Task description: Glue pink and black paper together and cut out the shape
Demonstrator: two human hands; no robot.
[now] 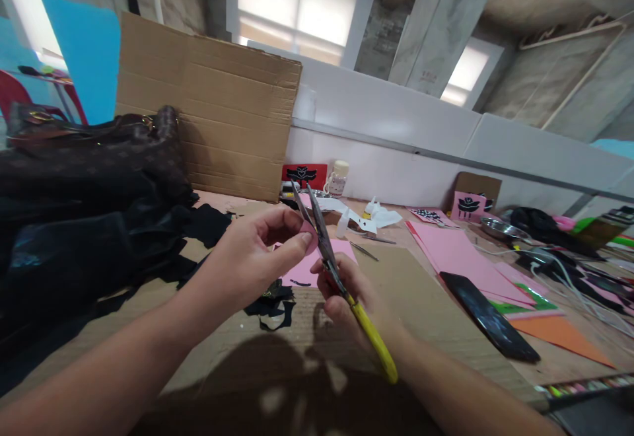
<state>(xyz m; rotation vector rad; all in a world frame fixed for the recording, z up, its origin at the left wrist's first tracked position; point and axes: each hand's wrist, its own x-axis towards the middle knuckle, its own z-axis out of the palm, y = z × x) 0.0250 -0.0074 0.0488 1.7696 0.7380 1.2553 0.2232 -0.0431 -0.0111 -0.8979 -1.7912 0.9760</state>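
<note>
Between thumb and fingers, my left hand (262,248) pinches a small pink piece (310,236), perhaps paper. My right hand (351,290) is closed around a pair of scissors (324,251) with yellow handles, its blades pointing up and slightly parted beside the pink piece. Whether the blades touch it I cannot tell. Below the hands lies a pink sheet (317,264) with a small dark strip on it. Black scraps (270,307) sit on the cardboard under my left hand.
A brown bag (94,152) and black material (89,244) fill the left. An upright cardboard sheet (208,106) stands behind. Tweezers (365,251) and white bottles (343,223) lie or stand beyond my hands. To the right are pink sheets (460,257) and a black phone (488,317).
</note>
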